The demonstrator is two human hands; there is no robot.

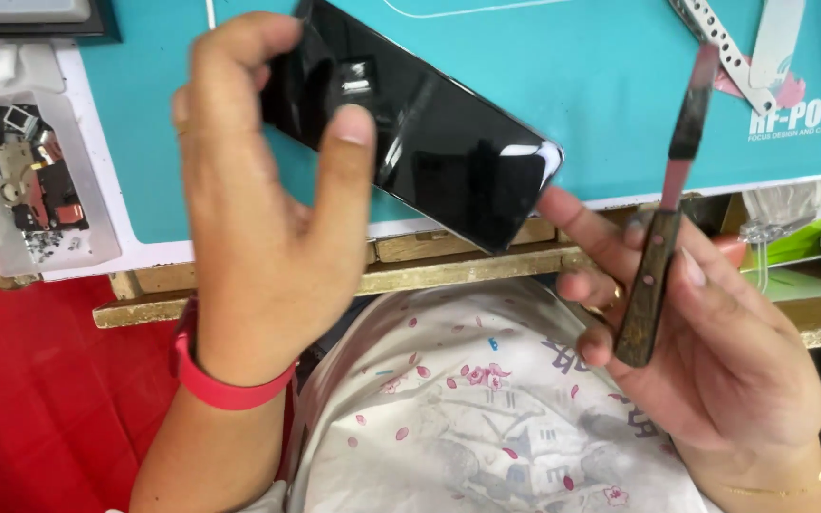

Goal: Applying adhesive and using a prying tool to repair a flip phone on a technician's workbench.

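Left hand (258, 218) grip pinches a glossy black phone (429, 142) at upper centre; right hand (705, 332) clasps a wooden-handled blade (662, 237) at right — both over the teal mat (620, 85) on the counter (486, 261); parts tray (35, 180) far left.

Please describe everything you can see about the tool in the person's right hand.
The tool is a thin blade set in a worn, dark brown wooden handle with two pale rivets. The blade looks pinkish near the handle and darker towards its blurred tip. It stands nearly upright, tip up, over the table edge. The right hand grips the handle; nothing else touches it.
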